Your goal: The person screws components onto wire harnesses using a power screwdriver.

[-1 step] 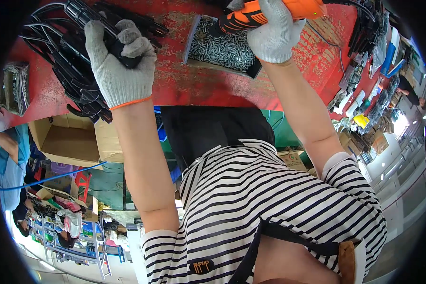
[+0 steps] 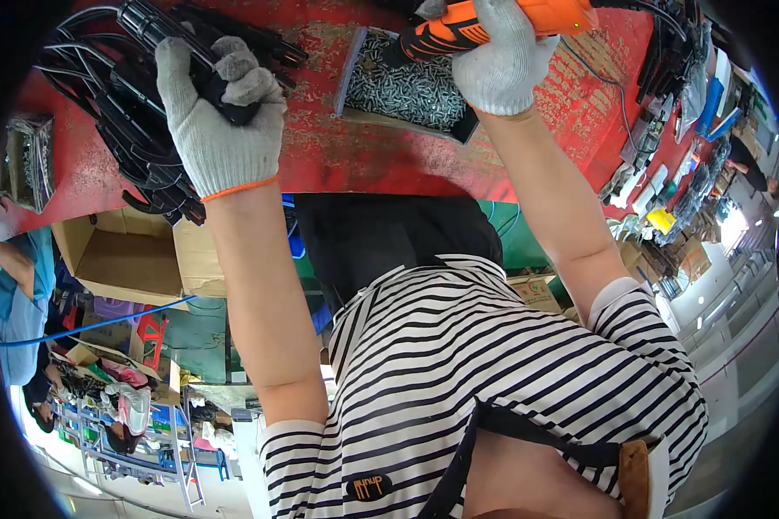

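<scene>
My left hand (image 2: 225, 121), in a white knitted glove with an orange cuff edge, is closed round a black plastic part (image 2: 238, 111). Most of that part is hidden by the fingers. Just beyond it lies a black ribbed cylindrical piece (image 2: 147, 22) on a heap of black parts with cables (image 2: 134, 130). In my gloved right hand (image 2: 506, 73) is an orange and black power screwdriver (image 2: 459, 28), gripped round its body. Its black nose points left, over the near-full tray of small silver screws (image 2: 348, 86). What the tip touches cannot be made out.
The worn red tabletop (image 2: 355, 164) carries another screw container (image 2: 28, 164) at far left. More black parts and cables (image 2: 662, 52) crowd the right side. An open cardboard box (image 2: 130, 259) sits below the front edge. A person in blue (image 2: 26, 294) is at far left.
</scene>
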### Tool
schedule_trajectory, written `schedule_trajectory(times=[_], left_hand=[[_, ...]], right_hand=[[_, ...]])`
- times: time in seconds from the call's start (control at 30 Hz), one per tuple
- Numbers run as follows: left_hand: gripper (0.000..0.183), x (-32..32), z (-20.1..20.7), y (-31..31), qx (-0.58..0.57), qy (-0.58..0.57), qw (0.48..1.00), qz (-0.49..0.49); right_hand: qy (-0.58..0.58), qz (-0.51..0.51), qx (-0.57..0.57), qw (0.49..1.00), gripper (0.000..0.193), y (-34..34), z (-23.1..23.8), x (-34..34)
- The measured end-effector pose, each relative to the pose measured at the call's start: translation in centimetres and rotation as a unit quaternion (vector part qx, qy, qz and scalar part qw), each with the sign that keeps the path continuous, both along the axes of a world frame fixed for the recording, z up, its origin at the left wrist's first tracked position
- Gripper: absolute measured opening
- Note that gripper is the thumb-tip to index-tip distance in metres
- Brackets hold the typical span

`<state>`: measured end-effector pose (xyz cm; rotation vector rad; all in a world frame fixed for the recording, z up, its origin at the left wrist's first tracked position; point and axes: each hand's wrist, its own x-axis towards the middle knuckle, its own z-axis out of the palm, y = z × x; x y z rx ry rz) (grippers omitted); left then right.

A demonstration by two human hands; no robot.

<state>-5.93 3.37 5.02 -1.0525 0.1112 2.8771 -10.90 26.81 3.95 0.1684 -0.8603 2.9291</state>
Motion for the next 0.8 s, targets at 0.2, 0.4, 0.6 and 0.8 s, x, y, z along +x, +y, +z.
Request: schedule_trajectory(times=[0.2,0.4,0.6,0.8], left_hand=[[0.03,-0.1,0.3,0.6,-0.017,-0.016,1.0,0.002],[0.035,0.0,-0.4,-0.2,-0.018,-0.036,0.999,-0.012],[0.034,-0.2,-0.4,-0.1,-0.003,-0.043,0.999,-0.024],[0.03,-0.1,-0.6,-0.4,-0.048,-0.055,0.997,-0.017]], right_hand=[[-0.076,-0.063,0.218,0.971,0.03,0.2,2.4,1.1],[-0.074,-0.069,0.21,0.972,0.032,-0.1,2.0,1.2],[-0.078,-0.075,0.218,0.97,0.033,-1.1,2.2,1.1],[-0.066,-0.067,0.23,0.969,0.032,-1.5,1.9,0.8]])
